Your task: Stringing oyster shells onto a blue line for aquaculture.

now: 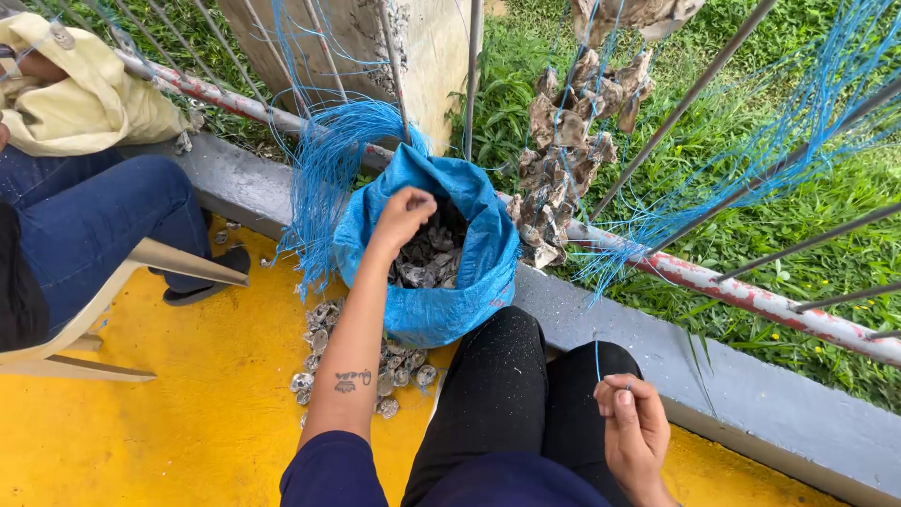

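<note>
My left hand [402, 214] reaches into the open mouth of a blue woven sack [441, 310] filled with grey oyster shells [424, 263]; its fingers are curled over the shells, and I cannot tell whether they hold one. My right hand [631, 422] rests above my black-trousered knee and pinches a thin blue string [597, 361] that rises straight up. A string of threaded shells [563, 160] hangs from the railing just right of the sack.
Loose shells [324, 361] lie on the yellow floor left of the sack. Bundles of blue string [324, 169] hang from a rusty metal railing [713, 282] over a grey curb. A person in jeans [94, 216] sits on a plastic chair at left. Grass lies beyond.
</note>
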